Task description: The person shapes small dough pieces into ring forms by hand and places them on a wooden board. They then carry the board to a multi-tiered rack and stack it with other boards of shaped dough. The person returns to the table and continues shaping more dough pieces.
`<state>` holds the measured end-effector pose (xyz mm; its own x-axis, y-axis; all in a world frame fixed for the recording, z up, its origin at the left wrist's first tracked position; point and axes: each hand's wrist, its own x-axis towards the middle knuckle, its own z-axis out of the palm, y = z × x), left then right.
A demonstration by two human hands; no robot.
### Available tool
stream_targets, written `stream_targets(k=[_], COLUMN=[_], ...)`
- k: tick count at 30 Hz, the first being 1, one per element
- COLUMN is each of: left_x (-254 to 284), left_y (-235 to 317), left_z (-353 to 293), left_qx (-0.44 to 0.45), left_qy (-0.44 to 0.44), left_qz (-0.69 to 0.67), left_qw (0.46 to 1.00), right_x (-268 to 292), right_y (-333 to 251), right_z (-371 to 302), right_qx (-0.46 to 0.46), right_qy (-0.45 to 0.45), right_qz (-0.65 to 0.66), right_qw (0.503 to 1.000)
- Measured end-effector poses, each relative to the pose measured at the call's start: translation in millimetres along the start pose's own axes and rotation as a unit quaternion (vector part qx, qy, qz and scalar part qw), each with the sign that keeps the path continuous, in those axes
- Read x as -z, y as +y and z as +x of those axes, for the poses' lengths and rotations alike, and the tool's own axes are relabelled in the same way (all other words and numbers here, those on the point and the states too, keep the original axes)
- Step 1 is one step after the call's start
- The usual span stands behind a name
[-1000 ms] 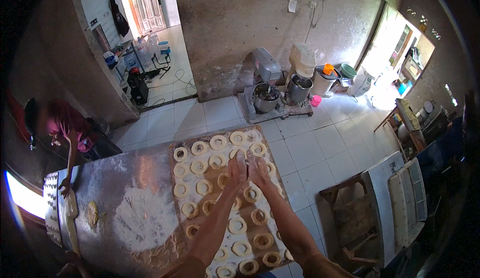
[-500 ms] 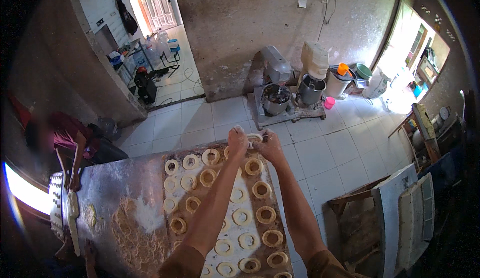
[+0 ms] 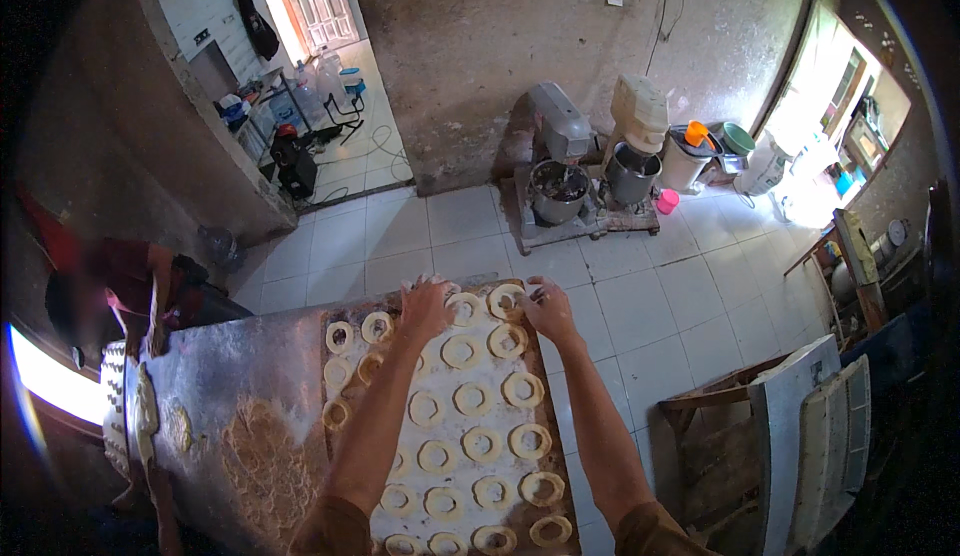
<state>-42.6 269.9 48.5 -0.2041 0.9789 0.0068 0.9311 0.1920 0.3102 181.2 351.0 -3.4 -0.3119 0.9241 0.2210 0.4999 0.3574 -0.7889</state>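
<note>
At the board's [image 3: 500, 416] far right corner the right hand [image 3: 547, 310] curls beside a dough ring [image 3: 496, 309], perhaps for even spacing, any pinch unclear; the left hand [image 3: 426, 308], half-open, seems empty

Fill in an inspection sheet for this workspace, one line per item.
Surface: metal-looking table with a brown powdery patch; the board on it is dusted white.
Job's things: dough rings in rough rows, some hidden by the forearms.
Clutter: pink container on the floor; assorted items in the room beyond the doorway.
Hands: left hand beside a ring near the board's far edge, right hand at the far-right ring; whether either grips is unclear.
Cables: thin cord on the wall; another on the doorway room's floor.
Surroundings: grey mixer and beige mixer by the wall; co-worker at the table's left end.
</note>
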Motion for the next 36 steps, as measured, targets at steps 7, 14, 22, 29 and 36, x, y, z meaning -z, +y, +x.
stream_targets(k=[7, 14, 22, 29, 36], left_x=[-27.3, -30.3, 44.0, 51.8, 3.7], left_y=[46.6, 49.4, -10.2, -65.4, -39.0], left_z=[21.0, 12.2, -215.6, -544.8, -604.1], left_qx=[-0.029, 0.023, 0.05, 0.313, 0.407], left_qy=[-0.009, 0.01, 0.31, 0.251, 0.155], left_qz=[0.011, -0.021, -0.158, -0.094, -0.531], left_qw=[0.999, 0.999, 0.936, 0.911, 0.727], right_x=[82.6, 126.4, 125.3, 154.8, 200.2], right_y=[6.6, -24.3, -45.6, -89.5, -73.8], right_z=[-197.1, -452.8, -487.3, -447.7, -419.6], right_qx=[-0.117, -0.476, -0.455, -0.35, -0.339], right_qy=[0.006, -0.048, -0.071, -0.117, -0.15], right_qz=[0.091, 0.187, 0.088, 0.04, 0.263], right_qw=[0.989, 0.858, 0.883, 0.928, 0.891])
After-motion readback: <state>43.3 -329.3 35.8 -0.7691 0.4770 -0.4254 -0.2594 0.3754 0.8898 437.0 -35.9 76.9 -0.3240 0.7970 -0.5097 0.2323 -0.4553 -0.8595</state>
